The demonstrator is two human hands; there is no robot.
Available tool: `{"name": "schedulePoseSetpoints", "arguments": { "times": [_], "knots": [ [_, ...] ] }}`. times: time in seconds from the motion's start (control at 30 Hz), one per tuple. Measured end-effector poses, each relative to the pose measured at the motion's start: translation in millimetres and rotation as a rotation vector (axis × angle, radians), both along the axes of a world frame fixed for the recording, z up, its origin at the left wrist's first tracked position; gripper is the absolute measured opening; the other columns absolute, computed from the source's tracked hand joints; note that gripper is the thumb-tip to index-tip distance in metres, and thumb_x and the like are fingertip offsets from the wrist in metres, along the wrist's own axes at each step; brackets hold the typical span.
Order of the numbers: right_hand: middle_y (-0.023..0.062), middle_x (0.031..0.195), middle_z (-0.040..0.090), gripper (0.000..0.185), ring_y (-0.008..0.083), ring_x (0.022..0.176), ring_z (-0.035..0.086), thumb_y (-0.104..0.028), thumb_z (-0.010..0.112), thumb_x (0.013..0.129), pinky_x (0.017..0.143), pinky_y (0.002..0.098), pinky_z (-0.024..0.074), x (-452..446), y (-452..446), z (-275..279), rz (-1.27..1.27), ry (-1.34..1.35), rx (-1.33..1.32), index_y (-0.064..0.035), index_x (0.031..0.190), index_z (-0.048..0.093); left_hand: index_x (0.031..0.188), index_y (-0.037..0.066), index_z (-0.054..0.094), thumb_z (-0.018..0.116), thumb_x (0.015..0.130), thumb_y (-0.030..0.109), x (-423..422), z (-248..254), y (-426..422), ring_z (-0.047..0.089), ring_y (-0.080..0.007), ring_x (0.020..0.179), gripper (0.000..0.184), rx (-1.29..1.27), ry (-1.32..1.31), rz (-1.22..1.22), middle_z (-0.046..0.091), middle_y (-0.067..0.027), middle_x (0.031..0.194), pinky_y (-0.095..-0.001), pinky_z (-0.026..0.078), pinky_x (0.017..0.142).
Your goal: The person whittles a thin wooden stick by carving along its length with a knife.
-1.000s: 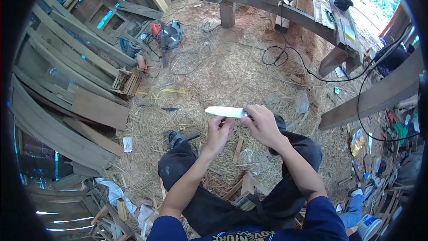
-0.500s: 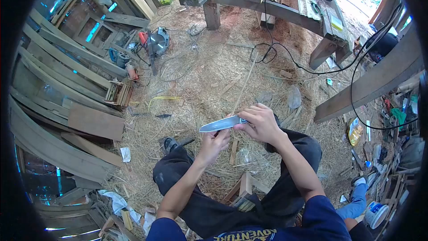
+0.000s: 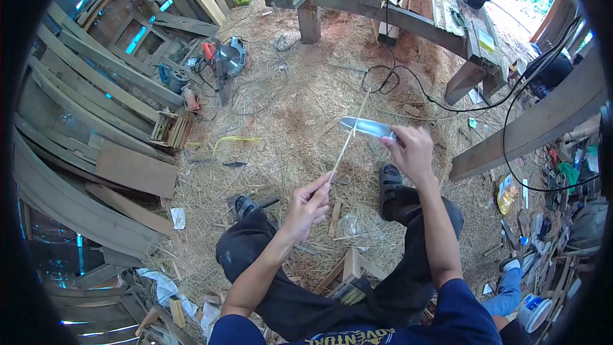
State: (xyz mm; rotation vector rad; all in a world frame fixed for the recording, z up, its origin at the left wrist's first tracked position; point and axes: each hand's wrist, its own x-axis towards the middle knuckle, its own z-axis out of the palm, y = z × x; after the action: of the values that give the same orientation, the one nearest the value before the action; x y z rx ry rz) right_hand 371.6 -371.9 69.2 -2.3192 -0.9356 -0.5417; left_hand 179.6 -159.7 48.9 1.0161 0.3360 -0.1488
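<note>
A thin pale wooden strip slants up and away from my left hand, whose fingers are closed around its near end. My right hand is wrapped round the handle of a knife, and most of that handle is hidden by the fingers. The broad shiny blade points left and crosses the strip partway along, seemingly touching it. A small sliver curls off the strip near the blade. Both hands are above the floor, in front of my knees.
Straw and shavings cover the floor. A circular saw sits at the upper left, near leaning boards. A wooden workbench stands ahead, with a black cable trailing from it. Another person's leg shows at the lower right, beside a white bucket.
My right hand has moved the knife forward and right, away from my left hand, along the strip. My left hand stays near its former place, slightly lower.
</note>
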Motion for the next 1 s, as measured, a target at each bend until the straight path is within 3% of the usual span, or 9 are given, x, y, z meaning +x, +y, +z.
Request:
{"name": "schedulePoseSetpoints", "arguments": {
  "times": [0.2, 0.3, 0.4, 0.63, 0.8, 0.9, 0.97, 1.0],
  "knots": [
    [0.0088, 0.078, 0.070, 0.034, 0.0266, 0.069, 0.065, -0.039, 0.073, 0.087, 0.066, 0.0383, 0.0467, -17, 13, -3, 0.082, 0.050, 0.021, -0.0062, 0.094, 0.071, 0.147, 0.008, 0.048, 0.051, 0.107, 0.021, -7, -6, 12, 0.029, -0.0021, 0.048, 0.042, 0.023, 0.010, 0.002, 0.038, 0.0070, 0.065, -0.0198, 0.025, 0.041],
    [0.0085, 0.078, 0.070, 0.033, 0.0264, 0.068, 0.065, -0.040, 0.073, 0.087, 0.065, 0.0388, 0.0474, -24, 27, -7, 0.175, 0.040, 0.038, -0.0071, 0.092, 0.070, 0.145, 0.009, 0.049, 0.050, 0.107, 0.020, 7, 1, 3, 0.030, -0.0031, 0.047, 0.040, 0.059, 0.040, 0.181, 0.044, 0.0045, 0.066, -0.0205, 0.026, 0.041],
    [0.0082, 0.077, 0.069, 0.032, 0.0265, 0.068, 0.066, -0.040, 0.073, 0.087, 0.064, 0.0390, 0.0476, -34, 42, -9, 0.259, 0.071, 0.053, -0.0079, 0.091, 0.070, 0.142, 0.010, 0.052, 0.050, 0.107, 0.020, 10, 6, 9, 0.031, -0.0030, 0.047, 0.036, 0.032, -0.090, 0.130, 0.049, 0.0030, 0.068, -0.0201, 0.025, 0.042],
    [0.0060, 0.075, 0.068, 0.033, 0.0248, 0.067, 0.066, -0.039, 0.076, 0.083, 0.063, 0.0365, 0.0469, -44, 51, -2, 0.352, 0.010, 0.032, -0.0086, 0.091, 0.070, 0.148, 0.014, 0.048, 0.050, 0.107, 0.021, 12, -6, -6, 0.027, -0.0014, 0.047, 0.042, 0.014, -0.010, 0.011, 0.030, 0.0092, 0.063, -0.0201, 0.020, 0.042],
    [0.0039, 0.073, 0.069, 0.032, 0.0219, 0.065, 0.066, -0.040, 0.078, 0.080, 0.062, 0.0358, 0.0477, -37, 42, 4, 0.327, -0.063, -0.037, -0.0102, 0.089, 0.070, 0.150, 0.011, 0.046, 0.050, 0.107, 0.023, 6, 5, -6, 0.026, -0.0010, 0.046, 0.044, 0.012, 0.036, -0.027, 0.028, 0.0100, 0.063, -0.0204, 0.020, 0.041],
    [0.0055, 0.068, 0.067, 0.030, 0.0230, 0.062, 0.066, -0.038, 0.077, 0.083, 0.060, 0.0373, 0.0480, -22, 30, -4, 0.218, -0.145, 0.068, -0.0090, 0.087, 0.070, 0.150, 0.009, 0.045, 0.051, 0.107, 0.024, -1, 13, -2, 0.025, -0.0009, 0.046, 0.046, 0.019, 0.048, -0.076, 0.027, 0.0101, 0.063, -0.0206, 0.020, 0.040],
    [0.0086, 0.064, 0.065, 0.030, 0.0265, 0.058, 0.065, -0.038, 0.074, 0.086, 0.057, 0.0399, 0.0477, 15, -5, -12, -0.207, -0.034, 0.089, -0.0084, 0.084, 0.070, 0.150, 0.008, 0.044, 0.050, 0.107, 0.024, -8, 12, 2, 0.025, -0.0011, 0.046, 0.046, 0.009, 0.037, -0.107, 0.027, 0.0098, 0.063, -0.0206, 0.020, 0.040],
    [0.0101, 0.067, 0.066, 0.026, 0.0274, 0.060, 0.065, -0.035, 0.072, 0.089, 0.057, 0.0396, 0.0479, 34, -30, -2, -0.416, 0.072, 0.056, -0.0096, 0.091, 0.071, 0.150, 0.008, 0.044, 0.049, 0.107, 0.024, -14, 8, 5, 0.025, -0.0012, 0.046, 0.046, 0.001, 0.028, -0.118, 0.027, 0.0095, 0.063, -0.0206, 0.020, 0.040]
  ]
}}
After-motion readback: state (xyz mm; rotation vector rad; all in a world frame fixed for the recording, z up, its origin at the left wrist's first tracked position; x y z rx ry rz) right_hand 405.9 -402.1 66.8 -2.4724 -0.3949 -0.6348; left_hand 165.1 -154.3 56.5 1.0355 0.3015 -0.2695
